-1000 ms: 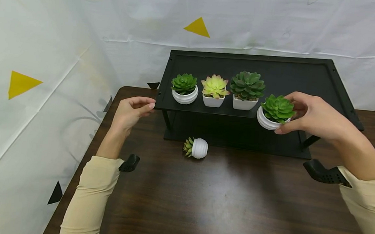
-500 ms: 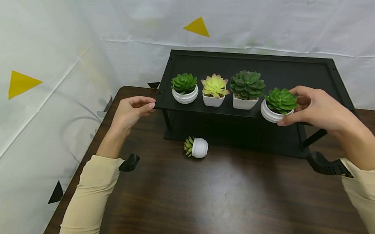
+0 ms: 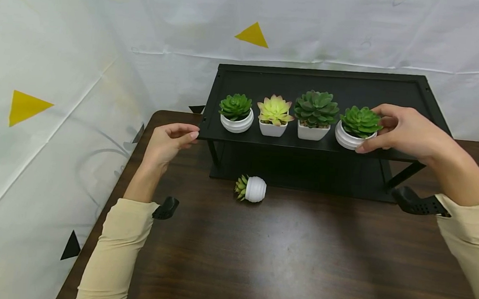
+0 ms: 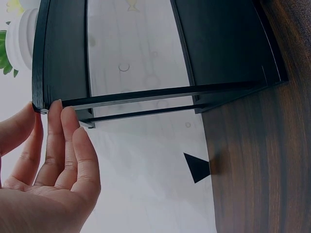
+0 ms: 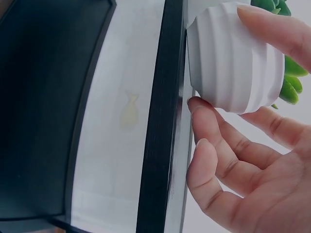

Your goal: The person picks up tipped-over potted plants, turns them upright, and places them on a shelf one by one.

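Observation:
My right hand (image 3: 405,129) grips a potted green succulent (image 3: 349,135) by its white ridged round pot, at the front of the black two-tier shelf's top board (image 3: 379,92). In the right wrist view the pot (image 5: 228,58) sits between thumb and fingers, its base right at the board's edge. My left hand (image 3: 163,146) pinches the front left corner of that board; the left wrist view shows thumb and fingertips (image 4: 56,109) on either side of the edge. Left of the held plant stand a dark green succulent (image 3: 315,113), a yellow-green one (image 3: 273,114) and another green one (image 3: 235,114).
A small succulent in a white pot (image 3: 255,189) lies on its side on the dark wooden table (image 3: 282,256), just before the shelf's lower board (image 3: 297,173). White sheeting (image 3: 182,13) with yellow and black triangles hangs behind and to the left.
My right hand has moved the held succulent up and back, slightly right, from before the shelf's front edge to over the top board. The left hand has stayed at the corner.

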A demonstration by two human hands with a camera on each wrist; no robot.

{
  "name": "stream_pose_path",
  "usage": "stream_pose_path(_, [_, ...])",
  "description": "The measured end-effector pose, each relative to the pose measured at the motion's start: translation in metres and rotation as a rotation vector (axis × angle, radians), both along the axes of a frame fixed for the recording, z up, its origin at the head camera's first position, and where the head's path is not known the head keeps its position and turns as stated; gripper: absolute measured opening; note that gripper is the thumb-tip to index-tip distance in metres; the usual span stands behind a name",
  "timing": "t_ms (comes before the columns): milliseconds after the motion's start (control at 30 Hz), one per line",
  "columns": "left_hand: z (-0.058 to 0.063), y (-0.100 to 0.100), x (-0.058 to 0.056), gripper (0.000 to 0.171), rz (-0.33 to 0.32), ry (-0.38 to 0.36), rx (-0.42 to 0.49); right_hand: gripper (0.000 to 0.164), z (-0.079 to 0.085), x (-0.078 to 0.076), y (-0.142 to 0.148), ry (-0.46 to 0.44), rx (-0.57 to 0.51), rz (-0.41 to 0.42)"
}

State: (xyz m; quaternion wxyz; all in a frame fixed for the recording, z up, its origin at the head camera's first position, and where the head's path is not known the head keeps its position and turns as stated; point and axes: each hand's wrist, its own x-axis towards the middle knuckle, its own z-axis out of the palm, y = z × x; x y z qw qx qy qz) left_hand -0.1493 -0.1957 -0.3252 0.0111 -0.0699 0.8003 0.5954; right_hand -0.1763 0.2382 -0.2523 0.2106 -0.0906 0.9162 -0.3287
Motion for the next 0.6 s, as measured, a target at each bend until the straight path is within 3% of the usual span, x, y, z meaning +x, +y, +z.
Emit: stream_pose_path(600, [0.0016, 0.0004, 0.0014, 0.032, -0.005, 0.000, -0.007, 0.094, -0.0026, -0.0067, -0.0018, 0.018, 0.004, -0.033])
